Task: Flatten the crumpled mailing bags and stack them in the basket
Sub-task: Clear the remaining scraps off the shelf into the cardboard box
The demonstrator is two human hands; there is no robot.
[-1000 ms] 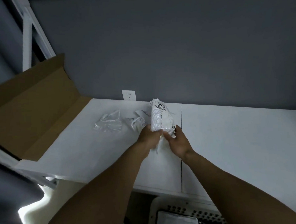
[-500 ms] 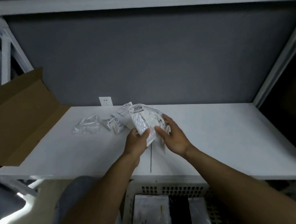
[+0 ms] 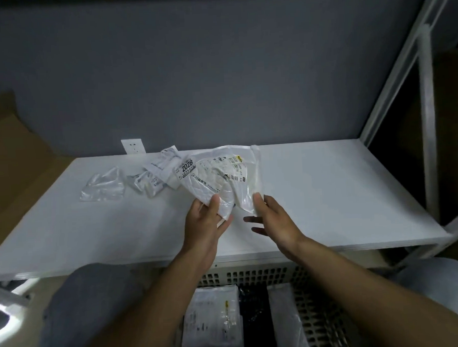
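Note:
A crumpled white mailing bag (image 3: 217,174) with a "2028" label is held up above the white table (image 3: 330,194), partly spread. My left hand (image 3: 206,222) pinches its lower left edge with thumb on top. My right hand (image 3: 272,218) pinches its lower right edge. Two more crumpled bags lie on the table to the left: a clear one (image 3: 102,188) and a printed one (image 3: 153,177). The white perforated basket (image 3: 254,274) stands below the table's front edge, with flattened bags (image 3: 211,317) lying inside.
A brown cardboard box flap (image 3: 15,168) leans at the left of the table. A white metal shelf frame (image 3: 426,110) rises on the right. A wall socket (image 3: 133,146) sits behind the table. My grey-clad knees (image 3: 84,313) are below.
The bag went from a tight bundle between both hands to a wider, partly opened sheet. My hands moved apart along its lower edge. The view shifted right and down, showing more of the basket.

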